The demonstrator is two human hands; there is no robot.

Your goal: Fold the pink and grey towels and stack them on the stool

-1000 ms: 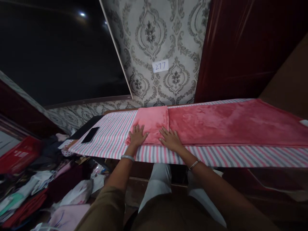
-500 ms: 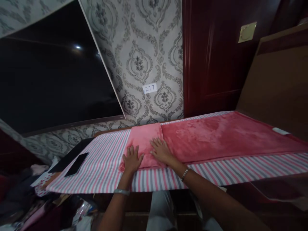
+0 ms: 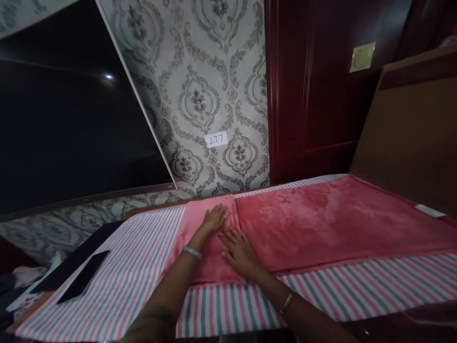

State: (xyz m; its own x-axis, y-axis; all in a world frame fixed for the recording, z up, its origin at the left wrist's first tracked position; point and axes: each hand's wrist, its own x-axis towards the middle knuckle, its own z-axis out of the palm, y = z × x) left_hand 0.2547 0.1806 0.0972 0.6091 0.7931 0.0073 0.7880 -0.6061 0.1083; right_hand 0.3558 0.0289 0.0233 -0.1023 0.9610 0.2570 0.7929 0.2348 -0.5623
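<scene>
A plush pink-red blanket (image 3: 321, 224) lies spread along a striped cloth, its left end folded over into a lighter pink flap (image 3: 196, 224). My left hand (image 3: 215, 218) rests flat on the upper part of that flap, fingers stretched toward the fold's right edge. Lower down, my right hand (image 3: 243, 252) lies with fingers spread across the same edge, where the flap meets the single layer. Neither hand grips the fabric. A small white label (image 3: 430, 210) shows at the blanket's far right end.
The striped cloth (image 3: 143, 247) covers the table under the blanket. A black phone (image 3: 84, 277) lies on its left part. Behind stand a large dark screen (image 3: 74, 105), a patterned wall with a "277" paper (image 3: 216, 139), and a brown cardboard panel (image 3: 410, 128) at right.
My left hand has moved from the flap's lower left up and right toward the far side. The right hand stays near the fold's edge. The view has shifted closer to the table.
</scene>
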